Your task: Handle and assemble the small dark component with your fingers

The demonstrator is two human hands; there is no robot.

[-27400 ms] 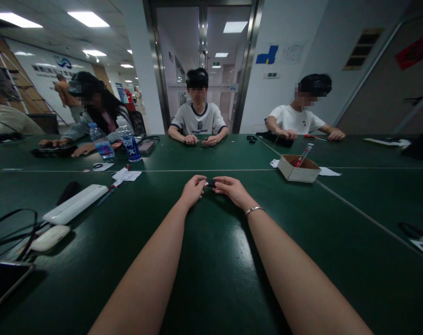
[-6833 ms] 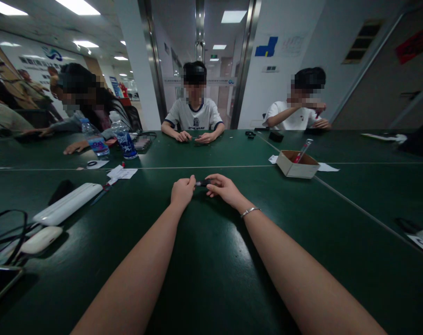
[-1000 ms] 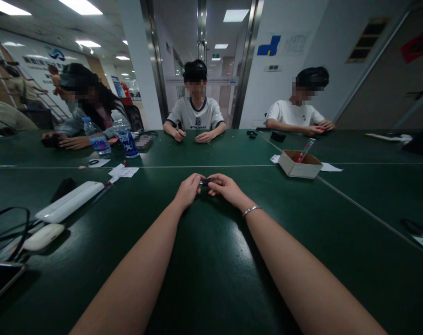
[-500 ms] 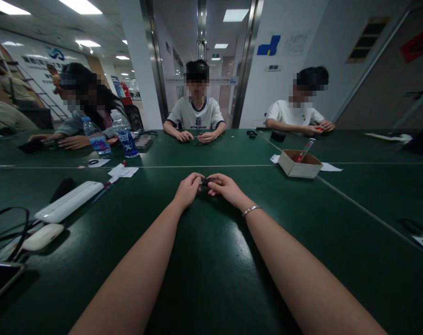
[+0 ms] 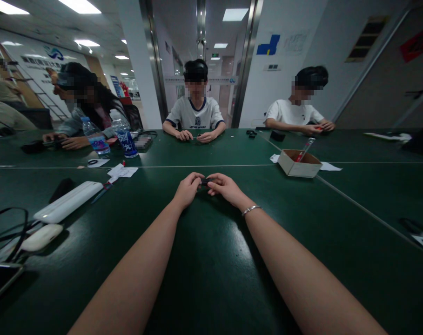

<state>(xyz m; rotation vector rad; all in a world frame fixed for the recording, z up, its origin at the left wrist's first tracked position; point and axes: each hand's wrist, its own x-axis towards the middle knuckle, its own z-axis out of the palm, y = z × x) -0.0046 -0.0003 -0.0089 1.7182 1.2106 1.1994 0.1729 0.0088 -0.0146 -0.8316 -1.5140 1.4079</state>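
Step in hand: two-handed handling of a small dark piece (image 5: 204,182) — both hands meet at it, low over the green table (image 5: 211,270).
Left hand (image 5: 188,190): thumb and fingertips pinched on the piece's left end, covering part of it.
Right hand (image 5: 228,188): thumb and forefinger closed on the other end, the remaining fingers loosely curled below.
Small dark piece: between the two sets of fingertips, lying roughly crosswise, its middle showing in the narrow gap; it is probably slim and partly shiny, though too small and dim here to name.
Next move: anything done to the piece calls for a steady pinch at one end while the other adjusts lightly — with so little surface exposed, a slip seems the main risk.
Bracelet (image 5: 251,210): around the right wrist, apart from the piece.
Open box (image 5: 298,166): beyond the right hand, a clear tube with red (image 5: 305,150) leaning inside.
Paper slips (image 5: 127,172): beyond the left hand, well apart from it.
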